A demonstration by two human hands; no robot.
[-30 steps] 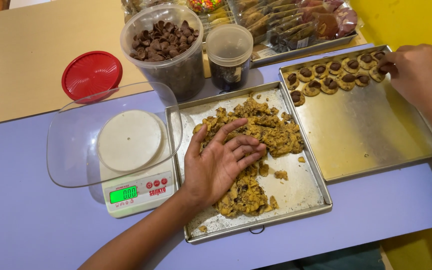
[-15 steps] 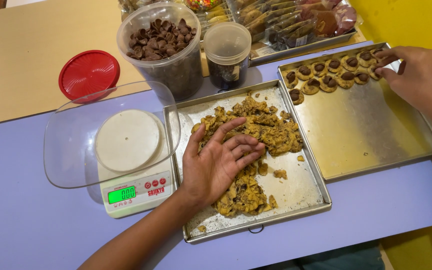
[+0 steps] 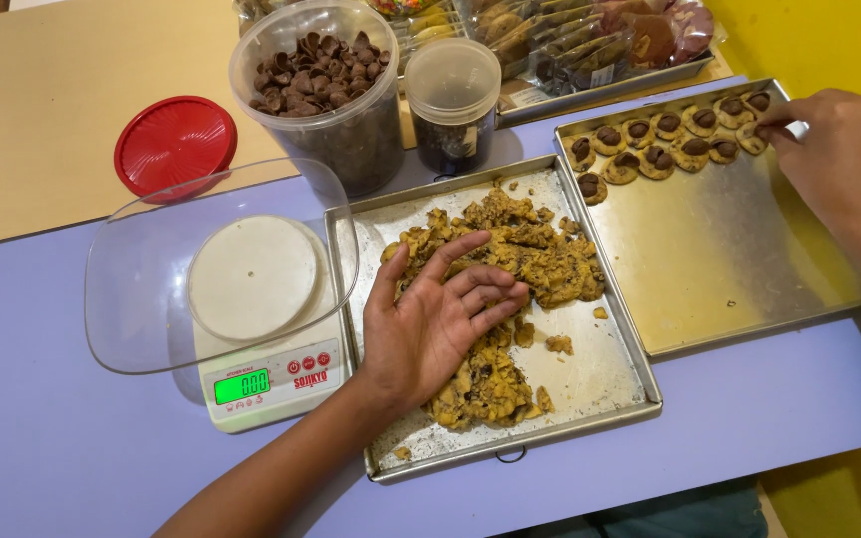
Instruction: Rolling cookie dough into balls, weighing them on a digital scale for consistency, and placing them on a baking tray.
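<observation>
My left hand (image 3: pixel 435 319) lies palm up with fingers spread on a heap of brown cookie dough (image 3: pixel 510 249) inside a metal tray (image 3: pixel 600 384). My right hand (image 3: pixel 839 159) reaches over a second metal tray (image 3: pixel 729 259), its fingertips pinched at a dough piece topped with chocolate (image 3: pixel 754 105) in the far corner. Two rows of such topped cookies (image 3: pixel 650 149) line that tray's far edge.
A kitchen scale (image 3: pixel 261 384) with a clear bowl (image 3: pixel 151 279) on it stands left of the dough tray. Behind are a tub of chocolate cups (image 3: pixel 321 80), a small lidded jar (image 3: pixel 453 100), a red lid (image 3: pixel 174 144) and packed sweets (image 3: pixel 590 40).
My right hand has shifted slightly at the far corner of the cookie tray. My left hand stays on the dough.
</observation>
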